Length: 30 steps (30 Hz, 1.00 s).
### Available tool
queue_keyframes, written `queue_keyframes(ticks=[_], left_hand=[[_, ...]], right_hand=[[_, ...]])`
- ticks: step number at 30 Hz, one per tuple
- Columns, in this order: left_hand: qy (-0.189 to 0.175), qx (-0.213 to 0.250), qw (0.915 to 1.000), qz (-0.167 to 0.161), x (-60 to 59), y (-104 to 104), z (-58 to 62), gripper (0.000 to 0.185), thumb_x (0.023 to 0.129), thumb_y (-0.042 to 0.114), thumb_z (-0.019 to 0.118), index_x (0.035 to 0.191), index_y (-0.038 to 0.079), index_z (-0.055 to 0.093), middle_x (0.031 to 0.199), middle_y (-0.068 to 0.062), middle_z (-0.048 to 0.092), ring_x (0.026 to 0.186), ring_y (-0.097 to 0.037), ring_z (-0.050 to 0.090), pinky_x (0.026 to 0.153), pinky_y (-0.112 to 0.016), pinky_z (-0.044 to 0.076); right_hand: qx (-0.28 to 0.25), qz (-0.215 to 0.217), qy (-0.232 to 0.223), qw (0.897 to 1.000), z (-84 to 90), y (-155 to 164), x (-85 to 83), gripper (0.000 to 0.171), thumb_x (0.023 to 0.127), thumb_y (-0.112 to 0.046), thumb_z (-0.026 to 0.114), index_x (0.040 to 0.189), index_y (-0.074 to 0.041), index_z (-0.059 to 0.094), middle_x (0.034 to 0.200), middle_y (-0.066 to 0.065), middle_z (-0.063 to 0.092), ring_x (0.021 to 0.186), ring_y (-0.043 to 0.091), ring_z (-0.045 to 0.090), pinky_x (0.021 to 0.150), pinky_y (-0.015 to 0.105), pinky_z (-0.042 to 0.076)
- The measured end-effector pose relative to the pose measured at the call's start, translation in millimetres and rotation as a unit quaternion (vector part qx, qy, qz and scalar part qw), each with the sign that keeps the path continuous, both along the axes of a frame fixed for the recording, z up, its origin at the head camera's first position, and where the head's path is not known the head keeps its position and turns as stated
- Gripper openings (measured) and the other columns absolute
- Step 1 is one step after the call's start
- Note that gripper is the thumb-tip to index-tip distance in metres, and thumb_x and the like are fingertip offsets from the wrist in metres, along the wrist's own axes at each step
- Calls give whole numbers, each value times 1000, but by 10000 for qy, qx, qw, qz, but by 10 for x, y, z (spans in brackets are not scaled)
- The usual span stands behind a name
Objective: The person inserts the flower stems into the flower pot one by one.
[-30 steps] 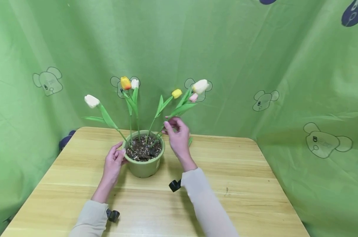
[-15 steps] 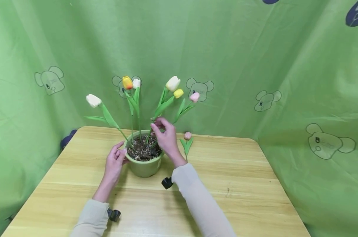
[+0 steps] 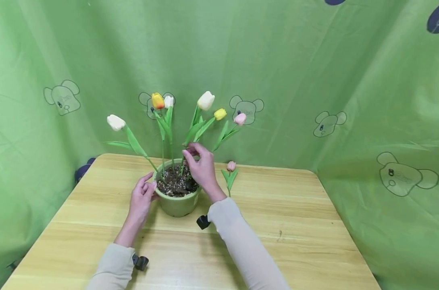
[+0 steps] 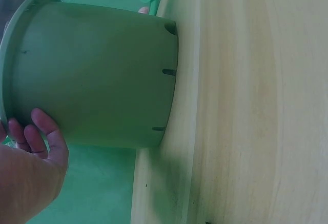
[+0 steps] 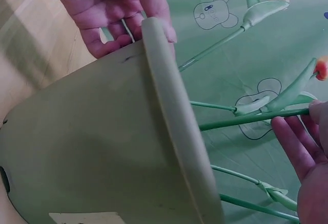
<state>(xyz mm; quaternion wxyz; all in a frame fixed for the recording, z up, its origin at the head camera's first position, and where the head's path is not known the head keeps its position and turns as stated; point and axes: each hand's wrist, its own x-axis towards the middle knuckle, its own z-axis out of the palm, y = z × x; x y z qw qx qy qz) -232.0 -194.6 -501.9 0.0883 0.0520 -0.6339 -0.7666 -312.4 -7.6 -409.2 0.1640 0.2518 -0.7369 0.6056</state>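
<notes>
A green flowerpot (image 3: 177, 204) filled with dark, gritty soil (image 3: 173, 187) stands on the table. My left hand (image 3: 141, 195) grips its rim on the left, thumb at the edge and fingers against the outer wall (image 4: 102, 75). With thumb and fingers, my right hand (image 3: 202, 165) pinches the green stem (image 5: 241, 120) of a cream tulip (image 3: 206, 100), which stands nearly upright over the pot. Close to it is a yellow tulip (image 3: 220, 114), and a pink tulip (image 3: 240, 118) leans right. On the pot's left side are an orange tulip (image 3: 157, 100) and two white ones.
Behind the right forearm, a loose pink tulip (image 3: 231, 166) lies on the wooden table (image 3: 288, 209). A green curtain (image 3: 277, 60) with cartoon heads hangs around the table's back and sides. Each sleeve cuff carries a small black camera (image 3: 203, 222).
My right hand has moved left with the cream tulip, swinging it from a rightward lean to nearly upright. The loose pink tulip has come into view. My left hand stays at the rim.
</notes>
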Motion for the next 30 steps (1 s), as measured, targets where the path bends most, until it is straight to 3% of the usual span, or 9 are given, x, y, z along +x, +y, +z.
queue_keyframes(ticks=[3, 11, 18, 22, 30], left_hand=[[-7, -22, 10000, 6, -2, 4, 5, 49, 109, 10, 51, 156, 5, 39, 93, 4, 66, 86, -9, 66, 83, -23, 63], [-27, 5, 10000, 5, -8, 12, 6, 49, 109, 10, 51, 156, 6, 40, 93, 3, 64, 86, -9, 65, 83, -23, 63], [-26, -15, 10000, 21, -2, 8, 17, 49, 109, 10, 50, 156, 6, 40, 89, 4, 61, 84, -8, 64, 82, -23, 63], [-20, -38, 10000, 26, -9, 1, 12, 49, 109, 10, 50, 156, 6, 40, 90, 4, 61, 83, -8, 64, 82, -23, 63], [-46, -75, 10000, 30, 6, 11, 8, 49, 109, 10, 51, 156, 5, 40, 90, 4, 61, 84, -9, 64, 83, -23, 63]], right_hand=[[189, -52, 36, 9998, -15, -4, -19, 21, 98, -5, 69, 116, 5, 68, 96, 22, 71, 81, 33, 70, 68, 49, 67], [1059, -247, 292, 9936, -21, -16, -33, 21, 99, -8, 70, 116, 3, 68, 94, 15, 71, 82, 26, 70, 61, 19, 62], [1468, -258, 581, 9871, -69, -17, -8, 22, 100, -10, 67, 119, 1, 68, 99, 14, 71, 91, 25, 70, 76, 22, 64], [1548, -309, 850, 9838, -99, -23, 10, 20, 99, -8, 68, 117, 1, 69, 98, 13, 71, 90, 24, 70, 74, 17, 62], [1756, -307, 902, 9798, -101, -46, 28, 21, 100, -10, 67, 118, 1, 69, 100, 11, 70, 90, 22, 68, 76, 18, 60]])
